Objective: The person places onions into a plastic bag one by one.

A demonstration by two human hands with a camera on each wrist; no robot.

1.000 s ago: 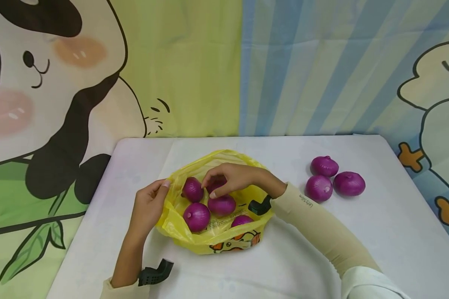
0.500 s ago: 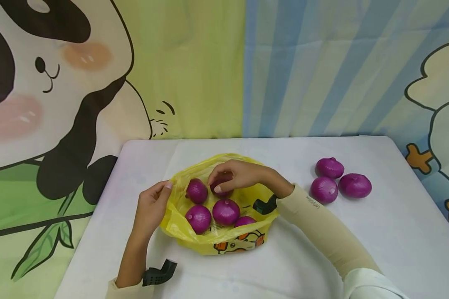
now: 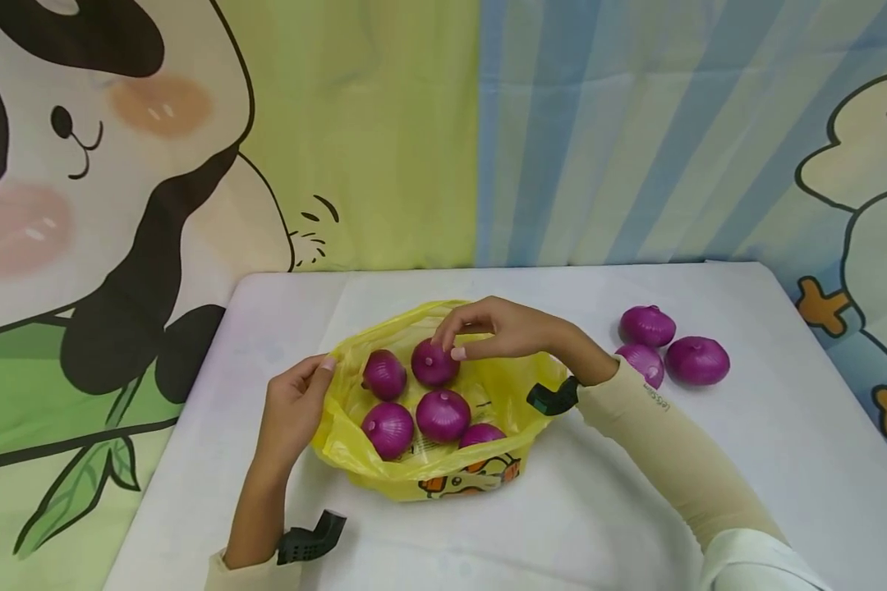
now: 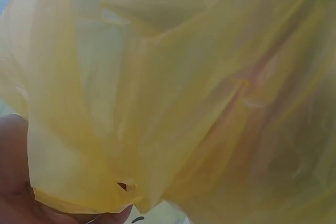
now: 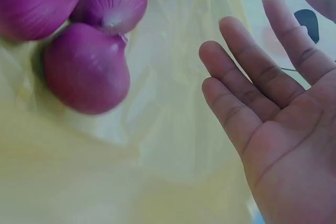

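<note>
A yellow plastic bag [image 3: 373, 483] with a cartoon print stands wide-mouthed on the table, with several purple onions inside. My left hand [image 3: 291, 406] pinches its left rim between thumb and fingers. In the left wrist view the yellow film [image 4: 152, 93] fills most of the picture. Over the bag's back right part hovers my right hand [image 3: 513, 330], its fingertips overlapping the rearmost onion [image 3: 434, 365] in the head view. The right wrist view shows that palm [image 5: 294, 140] bare, fingers spread loosely, well apart from the nearest onion [image 5: 86, 72].
Three more onions [image 3: 698, 361] sit close together at the right of the white table [image 3: 783, 460], one partly hidden behind my right forearm. A cartoon-printed backdrop [image 3: 369, 139] rises right behind the table's far edge.
My right hand has let go of the rearmost onion in the bag and lifted up and to the right. My left hand still holds the rim.
</note>
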